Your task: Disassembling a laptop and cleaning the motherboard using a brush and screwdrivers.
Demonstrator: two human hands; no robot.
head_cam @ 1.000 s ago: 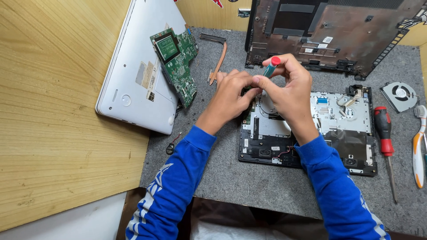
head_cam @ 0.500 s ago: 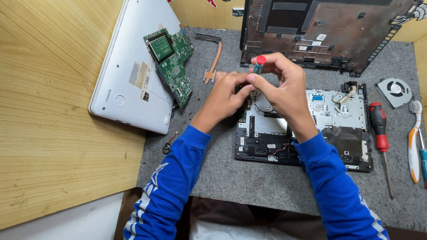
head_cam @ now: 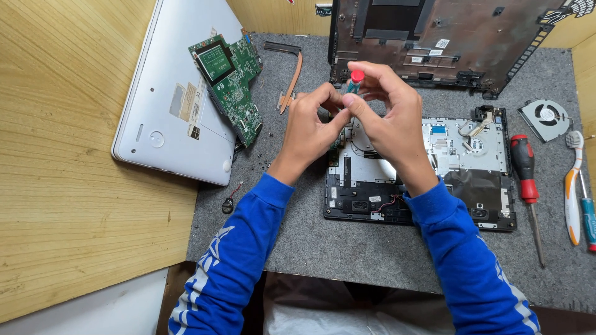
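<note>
The right hand hides most of the red-capped tool it grips.

The person wears a bright blue top with long sleeves. The left blue sleeve has white stripes and pointed white shapes down its side. The right blue sleeve has a thin row of small white marks. Each sleeve ends in a snug cuff at the wrist, well back from the fingers. The left hand and the right hand are bare, with no gloves, rings or watch.
</note>
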